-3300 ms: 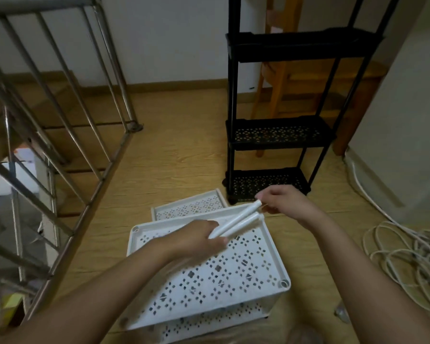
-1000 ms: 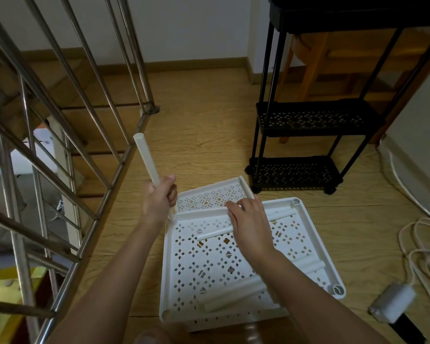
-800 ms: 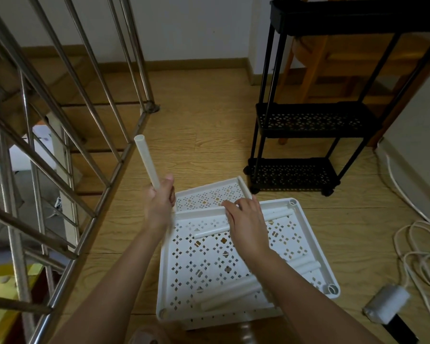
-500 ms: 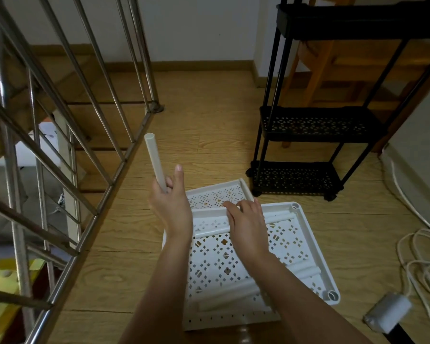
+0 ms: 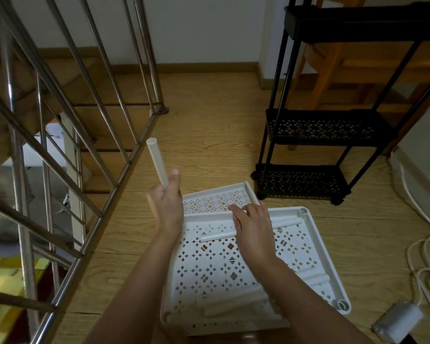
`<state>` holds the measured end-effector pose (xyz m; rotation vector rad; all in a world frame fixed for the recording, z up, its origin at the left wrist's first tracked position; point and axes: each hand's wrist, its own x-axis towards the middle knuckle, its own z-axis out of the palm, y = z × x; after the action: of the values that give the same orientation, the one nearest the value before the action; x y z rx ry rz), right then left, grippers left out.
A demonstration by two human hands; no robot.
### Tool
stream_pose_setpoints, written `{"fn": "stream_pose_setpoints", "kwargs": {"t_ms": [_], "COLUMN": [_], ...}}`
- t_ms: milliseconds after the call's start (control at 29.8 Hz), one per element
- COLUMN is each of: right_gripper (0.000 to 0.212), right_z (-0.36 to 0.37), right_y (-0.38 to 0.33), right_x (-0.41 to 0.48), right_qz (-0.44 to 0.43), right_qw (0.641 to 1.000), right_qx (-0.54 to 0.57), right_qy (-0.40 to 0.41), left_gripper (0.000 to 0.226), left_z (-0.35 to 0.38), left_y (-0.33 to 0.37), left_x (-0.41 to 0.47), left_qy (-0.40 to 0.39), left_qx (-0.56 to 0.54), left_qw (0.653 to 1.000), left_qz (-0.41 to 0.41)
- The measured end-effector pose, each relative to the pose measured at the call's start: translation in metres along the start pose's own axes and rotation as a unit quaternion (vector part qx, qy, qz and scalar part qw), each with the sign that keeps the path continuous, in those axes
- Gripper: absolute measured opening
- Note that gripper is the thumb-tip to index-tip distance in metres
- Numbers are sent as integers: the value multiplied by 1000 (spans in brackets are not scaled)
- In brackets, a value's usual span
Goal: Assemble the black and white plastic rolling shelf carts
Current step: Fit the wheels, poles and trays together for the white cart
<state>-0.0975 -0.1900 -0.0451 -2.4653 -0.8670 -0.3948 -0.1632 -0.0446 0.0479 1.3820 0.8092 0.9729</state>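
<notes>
Left hand (image 5: 165, 207) grips a white tube (image 5: 157, 160) near-upright over the far-left corner of the white tray (image 5: 333, 281); right hand (image 5: 252, 227) lies w/ fingers fairly straight on the far rim, holding nothing. Corner socket is hidden behind the left hand, so the tube could go in crooked or miss, esp. as the tray sits on a lower white piece (image 5: 233, 327) & may slide. Any tilt prob. sends the loose tubes (image 5: 286, 220) rolling off twd the stair railing (image 5: 86, 247).

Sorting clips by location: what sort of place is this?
Probably a home's upstairs landing: a steel railing over wooden steps, a wood-look floor, and a wooden chair behind the black cart.
</notes>
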Motion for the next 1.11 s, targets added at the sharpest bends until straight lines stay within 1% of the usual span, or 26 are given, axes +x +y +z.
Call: {"fn": "stream_pose_setpoints", "kwargs": {"t_ms": [134,235,302,336,370,403,470,538,605,672,739,773,840,907,941,1008,1109], "right_gripper": [32,33,33,33,32,32,32,32,30,29,30,30,30,30,30,33,38], "right_z": [-3,-3,-2,-1,-1,0,0,0,-2,-4,-3,-2,-1,-1,-3,-13,-34], "right_y": [1,2,1,1,1,1,1,1,2,3,5,5,6,5,6,5,15], "right_x": [1,0,0,0,0,1,1,0,0,-1,-1,0,0,0,-1,-1,-4], "right_qz": [0,-6,-9,-9,-11,-12,-13,-14,-11,-7,-16,-21,-24,-27,-29,-38,-68], "right_qw": [1000,1000,1000,1000,1000,999,1000,1000,1000,1000,1000,999,999,998,998,991,960], "right_qx": [14,18,18,18,19,22,23,17,12,13,17,21,30,47,63,117,220], "right_qy": [8,10,16,17,18,21,18,8,6,10,16,22,24,11,-2,-48,-157], "left_gripper": [40,49,49,47,47,47,41,38,38,39,38,36,38,44,45,45,50], "left_z": [-9,-21,-27,-29,-29,-26,-15,-2,7,8,1,-4,-17,-28,-31,-35,-34], "left_y": [4,3,5,6,6,5,-1,-9,-14,-17,-21,-21,-20,-17,-16,-16,-15], "left_x": [8,21,29,31,29,24,5,-13,-19,-11,-5,-3,3,12,16,19,13], "left_qy": [-115,-217,-259,-262,-249,-217,-106,4,52,54,15,-16,-106,-203,-236,-258,-237], "left_qx": [-25,-77,-96,-95,-84,-62,-8,18,10,30,28,17,-12,-53,-62,-61,-38], "left_qw": [993,971,958,957,962,972,994,999,997,996,997,998,991,973,964,958,966], "left_qz": [-32,-57,-75,-80,-76,-62,-27,-30,-57,-66,-65,-66,-80,-97,-104,-108,-93]}}
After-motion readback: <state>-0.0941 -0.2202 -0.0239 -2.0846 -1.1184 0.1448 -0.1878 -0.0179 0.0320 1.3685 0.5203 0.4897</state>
